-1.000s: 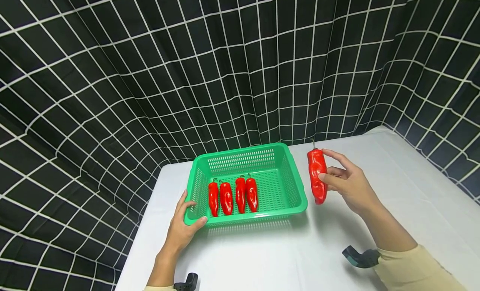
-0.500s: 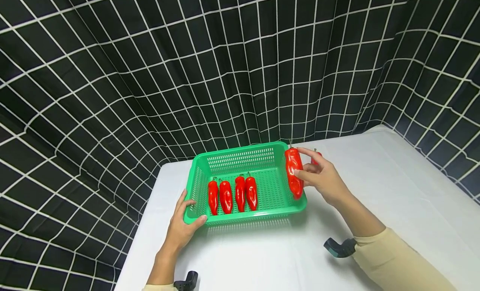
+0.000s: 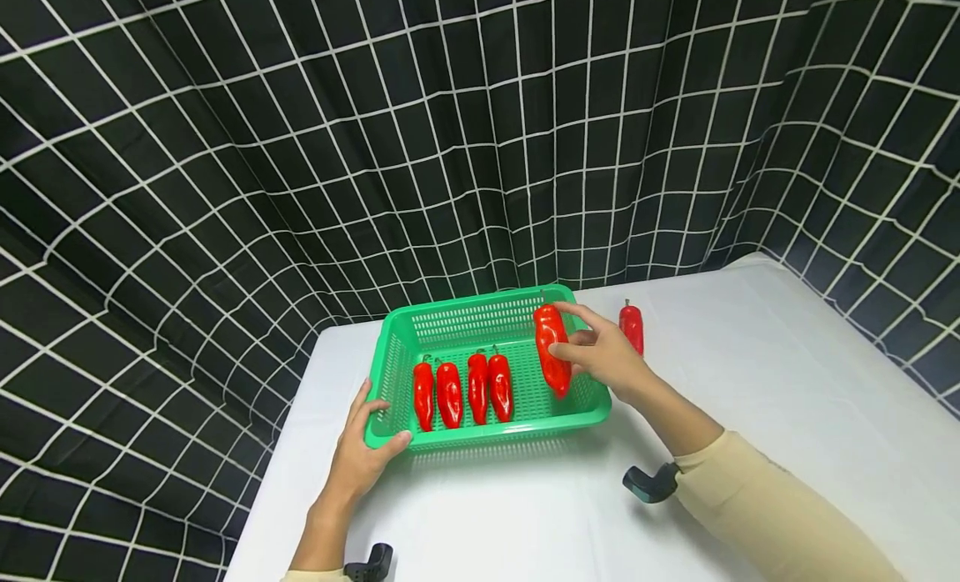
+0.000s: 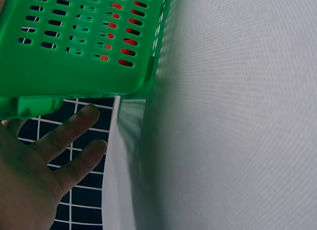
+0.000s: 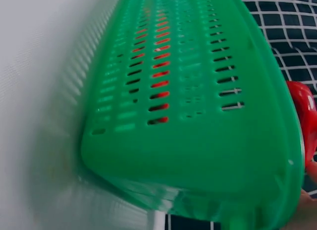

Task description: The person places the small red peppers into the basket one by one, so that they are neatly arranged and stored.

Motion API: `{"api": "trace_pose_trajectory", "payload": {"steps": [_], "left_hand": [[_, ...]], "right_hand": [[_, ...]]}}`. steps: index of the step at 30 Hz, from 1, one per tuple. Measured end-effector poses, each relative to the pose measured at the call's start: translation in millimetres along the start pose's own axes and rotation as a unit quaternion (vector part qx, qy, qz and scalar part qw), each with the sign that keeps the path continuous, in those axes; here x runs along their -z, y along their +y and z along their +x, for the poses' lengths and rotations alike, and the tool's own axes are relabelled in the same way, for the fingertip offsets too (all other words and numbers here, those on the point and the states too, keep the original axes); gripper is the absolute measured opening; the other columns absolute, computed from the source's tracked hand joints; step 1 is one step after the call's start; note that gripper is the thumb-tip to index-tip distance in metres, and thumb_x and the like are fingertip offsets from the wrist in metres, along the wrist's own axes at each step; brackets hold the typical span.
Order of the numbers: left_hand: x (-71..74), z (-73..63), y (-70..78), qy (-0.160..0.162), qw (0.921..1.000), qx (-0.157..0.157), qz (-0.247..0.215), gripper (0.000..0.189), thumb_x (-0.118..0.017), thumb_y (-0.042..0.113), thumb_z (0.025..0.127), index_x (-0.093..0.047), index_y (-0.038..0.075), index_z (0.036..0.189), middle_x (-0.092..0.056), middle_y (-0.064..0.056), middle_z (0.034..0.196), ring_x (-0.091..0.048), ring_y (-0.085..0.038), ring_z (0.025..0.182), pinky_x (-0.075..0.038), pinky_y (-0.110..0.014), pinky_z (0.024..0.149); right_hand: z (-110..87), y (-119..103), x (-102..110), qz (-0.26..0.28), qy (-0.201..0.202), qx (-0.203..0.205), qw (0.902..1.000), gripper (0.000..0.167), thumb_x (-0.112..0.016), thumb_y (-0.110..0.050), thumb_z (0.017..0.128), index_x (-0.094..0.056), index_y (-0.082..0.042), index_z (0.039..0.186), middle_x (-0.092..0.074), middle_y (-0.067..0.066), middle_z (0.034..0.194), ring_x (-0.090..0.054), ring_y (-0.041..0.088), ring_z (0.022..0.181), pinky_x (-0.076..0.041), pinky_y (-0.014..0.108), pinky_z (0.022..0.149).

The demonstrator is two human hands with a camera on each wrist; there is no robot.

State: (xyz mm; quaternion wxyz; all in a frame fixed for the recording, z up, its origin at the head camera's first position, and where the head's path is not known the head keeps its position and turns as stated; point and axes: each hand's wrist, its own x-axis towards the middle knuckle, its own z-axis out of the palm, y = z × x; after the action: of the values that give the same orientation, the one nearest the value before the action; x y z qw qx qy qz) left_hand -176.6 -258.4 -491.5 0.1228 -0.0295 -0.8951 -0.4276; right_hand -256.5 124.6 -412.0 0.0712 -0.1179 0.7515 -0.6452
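Note:
A long red pepper (image 3: 551, 353) with a thin stem is pinched between the thumb and fingers of my right hand (image 3: 606, 357), over the right part of the green plastic basket (image 3: 517, 430). Inside the basket, several red peppers (image 3: 449, 396) lie side by side, stems toward the back, left of the held one. My left hand (image 3: 360, 464) grips the basket's near left corner, thumb on the front rim and a finger over the side rim. In the left wrist view, two fingers (image 4: 74, 128) extend below the rim outside the wall. The right wrist view mostly shows the basket's slotted wall.
Another red pepper (image 3: 632, 325) lies on the white tabletop (image 3: 510, 515), right of the basket behind my right hand. A black curtain with a white grid (image 3: 450, 148) rises behind the table and along both sides. Each wrist carries a black camera mount (image 3: 651, 484).
My right hand has carried its pepper leftward from beside the basket to above its inside. The pepper on the table has come into view behind the hand. My left hand stays at the corner.

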Motion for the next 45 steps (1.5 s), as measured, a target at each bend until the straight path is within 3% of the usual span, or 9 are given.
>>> {"api": "trace_pose_trajectory", "payload": {"steps": [7,14,24,30,45], "left_hand": [[0.2,-0.1,-0.3,-0.006,1.0000,0.000,0.005,0.055,-0.076,0.035,0.079,-0.055,0.011,0.123,-0.017,0.001,0.159,-0.019,-0.037,0.141,-0.028,-0.063,0.101],[0.4,-0.1,-0.4,0.000,1.0000,-0.009,0.002,0.056,-0.078,0.037,0.078,-0.056,0.011,0.122,-0.018,0.001,0.158,-0.020,-0.037,0.141,-0.028,-0.062,0.101],[1.7,0.3,0.0,-0.005,1.0000,-0.008,0.000,0.056,-0.076,0.038,0.079,-0.055,0.010,0.123,-0.018,-0.001,0.158,-0.019,-0.038,0.141,-0.027,-0.063,0.101],[1.1,0.6,-1.2,-0.006,1.0000,-0.006,-0.004,0.057,-0.078,0.038,0.078,-0.055,0.011,0.123,-0.017,0.001,0.159,-0.018,-0.036,0.142,-0.027,-0.062,0.102],[0.1,1.3,0.0,-0.005,1.0000,-0.001,-0.004,0.055,-0.078,0.031,0.078,-0.055,0.010,0.124,-0.016,0.004,0.159,-0.016,-0.034,0.142,-0.026,-0.063,0.103]], "right_hand": [[11.0,5.8,-13.4,-0.020,-0.026,-0.004,0.9994,0.067,-0.071,-0.014,0.087,-0.040,-0.018,0.146,-0.061,0.021,0.097,-0.066,0.031,0.084,-0.056,0.045,0.068],[20.4,9.5,-21.0,-0.054,-0.024,-0.023,0.9980,0.068,-0.073,-0.014,0.085,-0.041,-0.022,0.146,-0.061,0.019,0.098,-0.065,0.029,0.083,-0.056,0.042,0.064],[34.5,15.6,-38.2,-0.111,-0.026,-0.025,0.9932,0.066,-0.072,-0.010,0.085,-0.044,-0.017,0.143,-0.063,0.015,0.089,-0.065,0.024,0.070,-0.056,0.043,0.062],[40.7,21.2,-47.0,-0.142,-0.028,-0.057,0.9878,0.065,-0.072,-0.008,0.084,-0.044,-0.018,0.143,-0.062,0.015,0.085,-0.064,0.024,0.064,-0.056,0.039,0.058],[49.4,33.9,-52.6,-0.223,-0.024,-0.072,0.9719,0.062,-0.074,-0.008,0.083,-0.050,-0.019,0.139,-0.055,0.019,0.118,-0.064,0.021,0.063,-0.055,0.034,0.053]]}}
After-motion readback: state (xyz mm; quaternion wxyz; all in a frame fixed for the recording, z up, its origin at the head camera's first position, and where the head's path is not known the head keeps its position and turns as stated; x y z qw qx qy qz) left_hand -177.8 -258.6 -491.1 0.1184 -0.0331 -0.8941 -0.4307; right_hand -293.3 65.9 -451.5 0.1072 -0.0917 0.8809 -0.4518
